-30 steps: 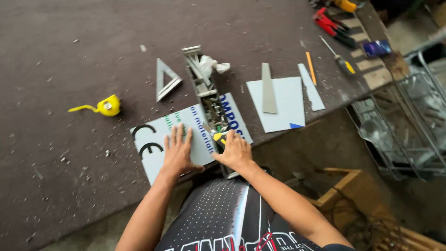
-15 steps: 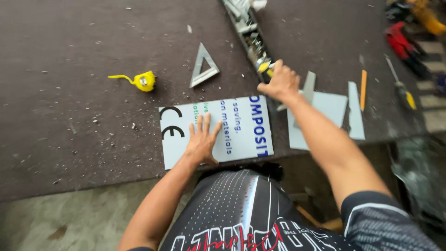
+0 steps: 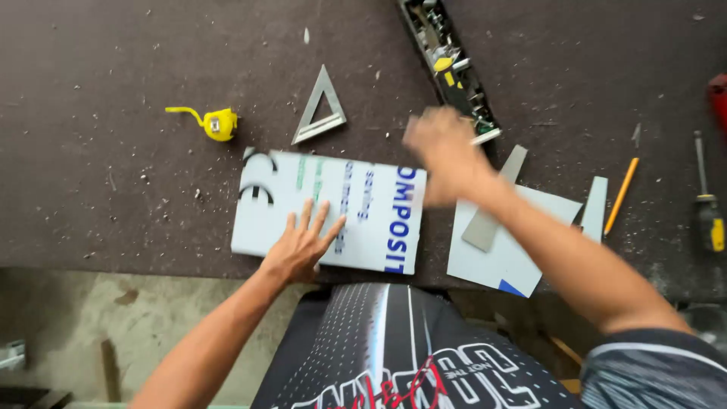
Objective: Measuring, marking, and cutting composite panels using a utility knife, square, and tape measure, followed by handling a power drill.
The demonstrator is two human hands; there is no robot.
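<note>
My left hand (image 3: 301,246) lies flat, fingers spread, on a white printed panel (image 3: 371,201) at the near edge of the dark worktable (image 3: 113,174). My right hand (image 3: 445,151) is blurred in motion just above the panel's right end, below the near end of a long narrow tray (image 3: 448,64) of small tools. Whether it holds anything is hidden by the blur.
A yellow tape measure (image 3: 214,123) and a metal triangle square (image 3: 322,110) lie beyond the panel. Right of it are pale grey sheet offcuts (image 3: 503,257), a grey strip (image 3: 496,203), an orange pencil (image 3: 621,195), a yellow-handled screwdriver (image 3: 708,208) and a red tool (image 3: 718,95).
My right hand went up from the panel's near edge to the tool tray and has now come a little back from it. My left hand stayed pressed on the panel.
</note>
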